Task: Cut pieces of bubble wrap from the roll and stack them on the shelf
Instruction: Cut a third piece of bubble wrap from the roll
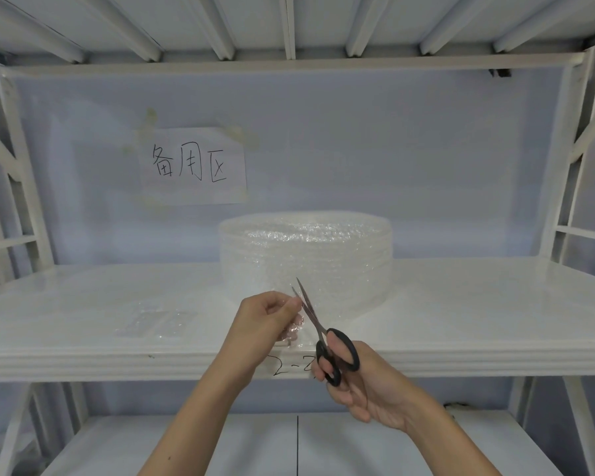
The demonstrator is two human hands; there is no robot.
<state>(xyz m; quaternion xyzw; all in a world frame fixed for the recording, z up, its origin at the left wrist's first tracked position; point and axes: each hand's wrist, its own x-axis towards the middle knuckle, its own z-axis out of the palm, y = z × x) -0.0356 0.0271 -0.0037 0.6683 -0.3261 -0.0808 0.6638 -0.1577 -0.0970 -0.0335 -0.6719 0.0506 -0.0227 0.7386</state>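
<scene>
Mid-cut on the next piece. Clear plastic bubble wrap roll (306,259) stands on end on the white metal shelf (478,304). Left hand (265,321) pinches the loose clear sheet end just in front of the roll. Right hand (364,383) grips the black-handled steel scissors (323,338), fingers through the loops, blades slightly apart at the sheet edge. 1 flat cut bubble wrap piece (155,322) lies left on the shelf. Next move, as I read it: keep the sheet taut, close the blades along it, then lay the piece on that stack.
</scene>
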